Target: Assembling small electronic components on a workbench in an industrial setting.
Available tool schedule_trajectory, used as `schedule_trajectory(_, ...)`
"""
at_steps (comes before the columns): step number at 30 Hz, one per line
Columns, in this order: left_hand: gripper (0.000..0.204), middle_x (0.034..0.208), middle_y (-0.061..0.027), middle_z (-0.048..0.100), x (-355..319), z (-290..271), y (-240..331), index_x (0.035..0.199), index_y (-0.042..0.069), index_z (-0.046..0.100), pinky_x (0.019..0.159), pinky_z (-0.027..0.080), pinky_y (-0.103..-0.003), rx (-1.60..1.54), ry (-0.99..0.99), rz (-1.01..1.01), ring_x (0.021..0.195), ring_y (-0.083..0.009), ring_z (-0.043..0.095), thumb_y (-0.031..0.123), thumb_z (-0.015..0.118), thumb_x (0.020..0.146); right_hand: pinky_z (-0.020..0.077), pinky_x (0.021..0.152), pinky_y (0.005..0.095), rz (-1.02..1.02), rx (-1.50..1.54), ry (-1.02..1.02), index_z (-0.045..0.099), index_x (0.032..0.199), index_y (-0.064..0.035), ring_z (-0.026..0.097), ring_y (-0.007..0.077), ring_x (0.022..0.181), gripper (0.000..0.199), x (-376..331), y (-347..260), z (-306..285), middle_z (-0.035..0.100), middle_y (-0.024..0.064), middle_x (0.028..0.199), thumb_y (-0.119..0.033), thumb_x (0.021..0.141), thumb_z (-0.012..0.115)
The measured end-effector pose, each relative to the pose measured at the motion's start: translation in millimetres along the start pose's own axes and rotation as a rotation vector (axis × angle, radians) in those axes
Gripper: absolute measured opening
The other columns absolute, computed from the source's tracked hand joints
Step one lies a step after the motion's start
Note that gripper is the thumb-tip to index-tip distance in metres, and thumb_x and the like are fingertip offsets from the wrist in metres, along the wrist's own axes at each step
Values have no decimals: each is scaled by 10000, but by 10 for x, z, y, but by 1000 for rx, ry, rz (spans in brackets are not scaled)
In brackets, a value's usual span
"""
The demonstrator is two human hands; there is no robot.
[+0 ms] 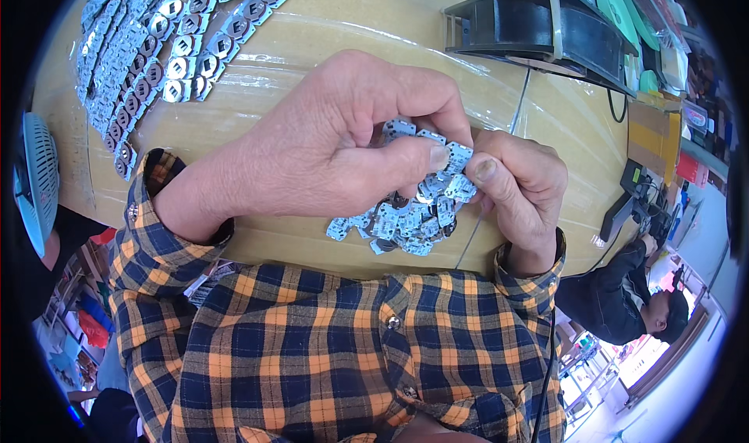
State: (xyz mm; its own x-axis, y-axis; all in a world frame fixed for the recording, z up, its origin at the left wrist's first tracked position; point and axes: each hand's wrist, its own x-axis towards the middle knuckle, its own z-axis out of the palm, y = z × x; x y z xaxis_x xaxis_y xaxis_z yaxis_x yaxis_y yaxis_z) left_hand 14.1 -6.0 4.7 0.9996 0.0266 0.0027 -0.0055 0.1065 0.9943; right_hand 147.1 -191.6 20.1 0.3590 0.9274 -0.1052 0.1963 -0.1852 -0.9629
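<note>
Between my two hands is a short strip of small light-blue circuit boards (456, 157). My left hand (335, 142) is closed, its thumb pressing on the strip and its fingers curled behind it. At the strip's right end, my right hand (524, 184) pinches a board between thumb and bent fingers. Just below my hands lies a loose pile of small circuit boards (402, 226), some with round dark or silvery parts. My hands hide the upper part of this pile.
Rows of joined circuit boards (129, 68) spread across the far left of the film-covered table (304, 10). A black curved device (538, 29) stands far right, near a cardboard box (651, 142). A blue basket (39, 181) is at the left edge. A person in dark clothes (605, 302) is at right.
</note>
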Motion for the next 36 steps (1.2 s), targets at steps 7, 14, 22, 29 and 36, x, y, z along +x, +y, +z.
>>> schedule_trajectory(7,141,793,-59,657,-1,57,-31,1000,-23,670,489,456,-181,-71,82,-69,593,-61,608,-23,587,885,377,464,290,-285,-240,90,632,726,12,513,184,494,166,34,119,27,525,68,580,-80,835,717)
schedule_trajectory(14,134,796,-46,639,21,65,-105,1015,-38,664,487,449,-186,242,25,242,581,-54,586,7,600,906,382,461,295,-390,-296,22,629,712,8,519,180,507,168,102,162,19,533,64,587,-73,797,749)
schedule_trajectory(22,159,735,-61,664,26,98,11,970,-21,644,417,449,-167,-481,59,-240,545,-63,620,132,638,929,304,419,229,86,501,79,617,784,46,434,70,457,261,-70,65,99,531,38,588,-138,962,566)
schedule_trajectory(29,190,782,-117,692,69,107,-101,994,-23,642,402,458,-173,-658,52,-319,549,-82,638,157,646,931,305,369,228,218,822,63,598,803,63,352,55,402,336,-29,78,106,495,45,565,-200,995,514)
schedule_trajectory(36,178,799,-144,691,69,144,-149,1025,-27,639,444,492,-207,-801,82,-285,569,-127,650,129,620,943,318,366,229,250,918,96,581,777,65,356,65,412,348,-16,44,127,468,39,546,-196,996,512)
